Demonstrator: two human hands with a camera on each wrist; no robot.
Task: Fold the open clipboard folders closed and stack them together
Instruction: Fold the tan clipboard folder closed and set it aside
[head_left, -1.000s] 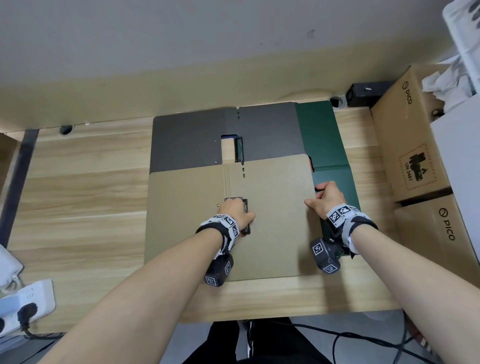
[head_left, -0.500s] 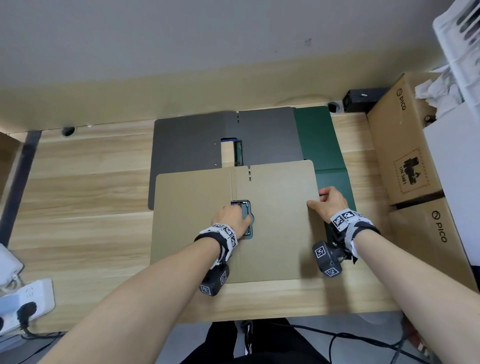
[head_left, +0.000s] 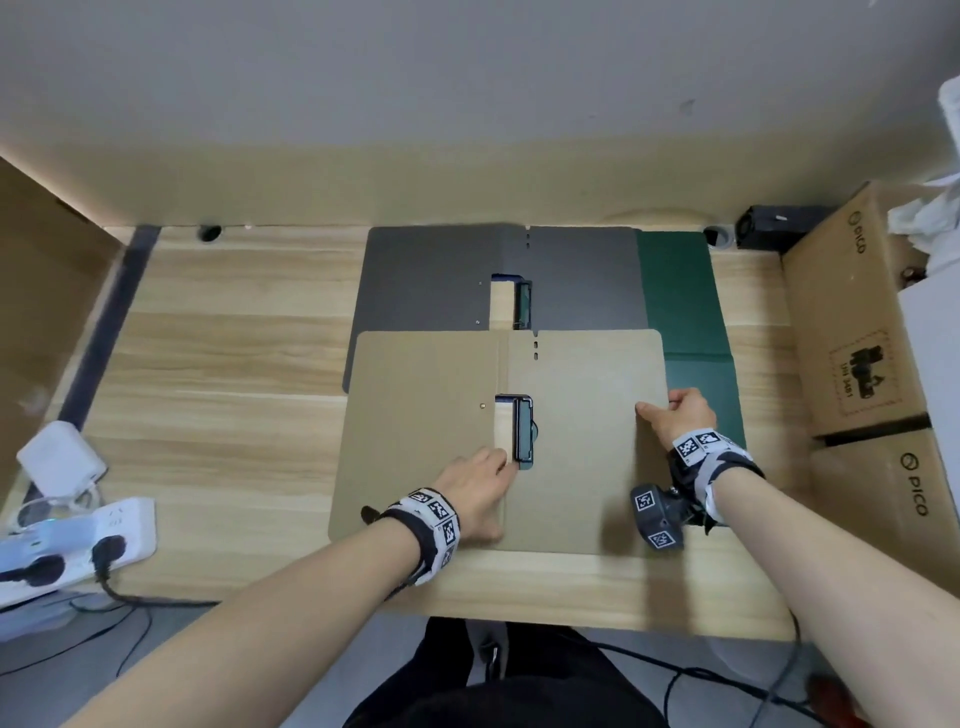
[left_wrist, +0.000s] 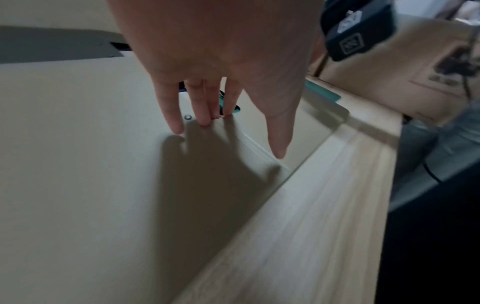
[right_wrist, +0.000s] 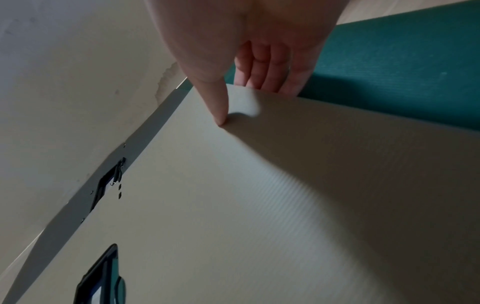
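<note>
An open tan clipboard folder (head_left: 582, 447) lies flat on the desk, its black clip (head_left: 522, 430) showing through a cut-out by the spine. My left hand (head_left: 480, 480) rests with straight fingers (left_wrist: 205, 111) on the tan folder (left_wrist: 78, 164) just below the clip. My right hand (head_left: 675, 415) pinches the folder's right edge, thumb on top (right_wrist: 218, 115), fingers (right_wrist: 262, 67) curled under the tan panel (right_wrist: 259, 205). An open grey folder (head_left: 431, 280) lies behind it. A green folder (head_left: 680, 301) lies under both at the right.
Cardboard boxes (head_left: 852, 322) stand along the desk's right side. A white power strip (head_left: 78, 540) with a plug and a white adapter (head_left: 60, 460) sit at the left edge. A black device (head_left: 779, 218) is at the back right. Bare wood (head_left: 223, 374) lies left of the folders.
The tan folder has slid a little toward the right and nearer. My left hand has slipped off the clip to just below it. My right hand keeps its hold on the right edge.
</note>
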